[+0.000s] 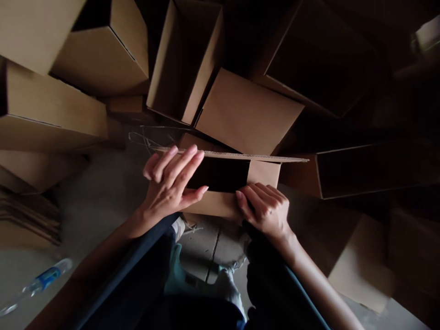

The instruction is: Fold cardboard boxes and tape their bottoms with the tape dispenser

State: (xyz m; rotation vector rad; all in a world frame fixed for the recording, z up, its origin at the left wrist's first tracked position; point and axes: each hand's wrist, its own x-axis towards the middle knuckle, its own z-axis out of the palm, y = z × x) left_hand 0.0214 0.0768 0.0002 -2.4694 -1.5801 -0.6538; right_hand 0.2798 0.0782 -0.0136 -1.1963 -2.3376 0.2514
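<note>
A small cardboard box (pixel 216 204) sits between my knees, its top partly open onto a dark inside. Its long far flap (pixel 237 156) stands up edge-on toward me, and a short side flap (pixel 264 171) shows at the right end. My left hand (pixel 172 181) is at the left end of the box with fingers stretched out and apart, the fingertips at the flap's upper edge. Over the near right rim, the fingers of my right hand (pixel 266 206) are curled and closed on the box; its fingertips are partly hidden.
Several open cardboard boxes (pixel 99 59) surround me on the left, ahead and on the right. Flat cardboard pieces (pixel 27 220) are stacked at the left. A plastic bottle (pixel 43 280) lies on the floor at lower left. Thin string (pixel 142 137) loops beyond my left hand.
</note>
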